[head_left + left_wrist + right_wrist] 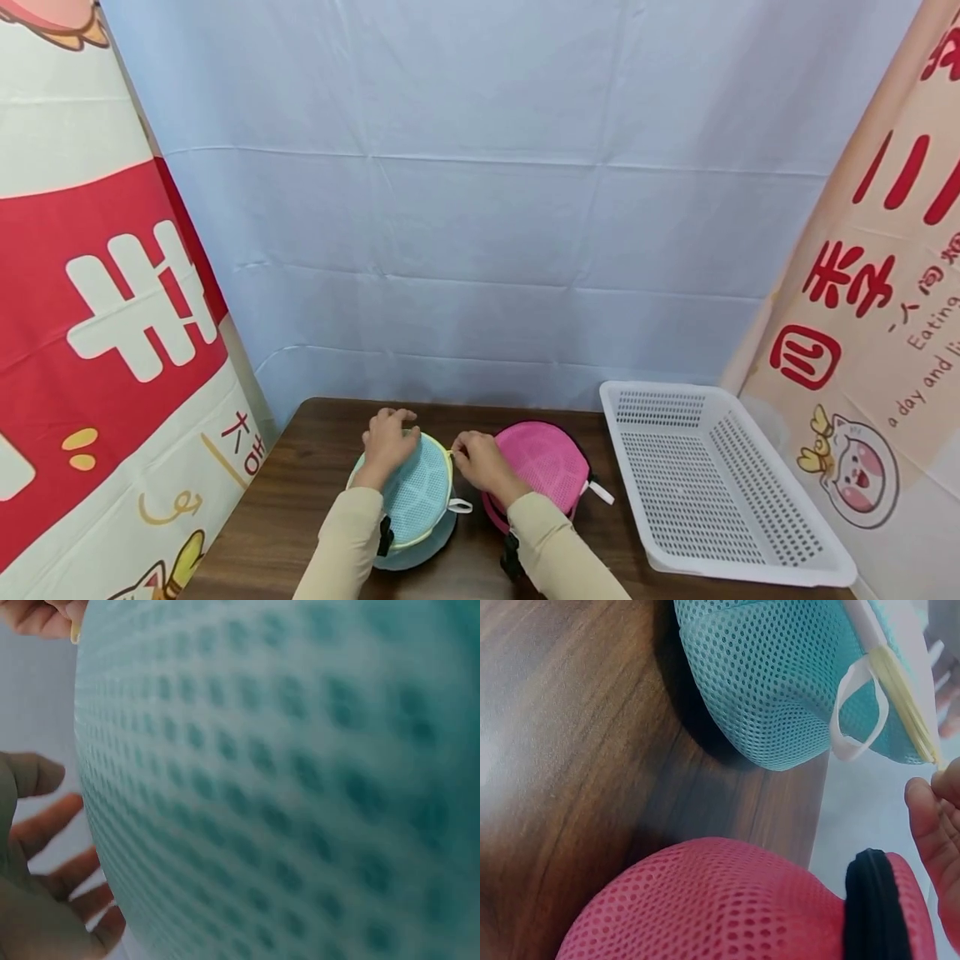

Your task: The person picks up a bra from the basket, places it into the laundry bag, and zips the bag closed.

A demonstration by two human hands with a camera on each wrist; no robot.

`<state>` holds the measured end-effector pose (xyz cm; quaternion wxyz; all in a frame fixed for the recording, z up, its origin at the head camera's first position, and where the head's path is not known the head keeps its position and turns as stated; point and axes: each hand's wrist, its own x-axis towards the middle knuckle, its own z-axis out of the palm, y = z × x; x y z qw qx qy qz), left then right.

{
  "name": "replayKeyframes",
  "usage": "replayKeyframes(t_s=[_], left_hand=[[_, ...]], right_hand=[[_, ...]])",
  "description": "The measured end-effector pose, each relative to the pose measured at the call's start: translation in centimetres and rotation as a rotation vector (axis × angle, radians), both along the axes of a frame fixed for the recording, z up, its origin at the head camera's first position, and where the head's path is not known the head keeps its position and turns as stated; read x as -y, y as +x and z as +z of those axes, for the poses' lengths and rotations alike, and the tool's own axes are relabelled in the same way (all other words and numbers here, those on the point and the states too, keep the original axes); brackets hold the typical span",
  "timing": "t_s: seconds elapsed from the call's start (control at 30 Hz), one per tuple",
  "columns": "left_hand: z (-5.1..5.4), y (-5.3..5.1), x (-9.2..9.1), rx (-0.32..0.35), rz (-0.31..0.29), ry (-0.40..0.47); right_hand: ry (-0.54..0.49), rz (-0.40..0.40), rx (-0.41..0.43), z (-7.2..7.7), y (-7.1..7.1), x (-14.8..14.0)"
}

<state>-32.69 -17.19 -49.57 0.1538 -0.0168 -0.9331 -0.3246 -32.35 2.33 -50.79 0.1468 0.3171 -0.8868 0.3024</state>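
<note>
A round light-blue mesh laundry bag point(420, 496) with yellow zipper trim and a white loop stands at the table's middle. My left hand point(387, 446) is at its upper left edge, fingers spread and loosely bent; whether they touch the mesh is unclear in the left wrist view. At the bag's right side, my right hand point(483, 462) pinches the end of the yellow zipper point(904, 701) between thumb and finger. Just right of that hand sits a pink mesh laundry bag point(542, 458) with dark trim and a white tab, partly covered by the right forearm.
A white perforated plastic basket point(637, 508) stands at the right of the dark wooden table point(300, 475). Behind hangs a pale blue cloth point(480, 250), and printed cloths hang at both sides.
</note>
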Motion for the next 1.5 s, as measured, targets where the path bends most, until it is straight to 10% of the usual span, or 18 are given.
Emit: replayKeyframes(t_s=[0.37,1.1,1.5], left_hand=[[-0.5,-0.4,-0.9,0.138,-0.256,-0.19],[-1.2,-0.8,-0.2,0.069,-0.28,-0.072],[-0.5,-0.4,0.6,0.166,-0.247,0.073]], right_hand=[[-0.021,-0.024,0.006,-0.3,-0.1,0.5],[-0.011,-0.026,0.048,0.0,0.4,0.9],[-0.03,-0.009,0.021,0.2,0.0,0.5]])
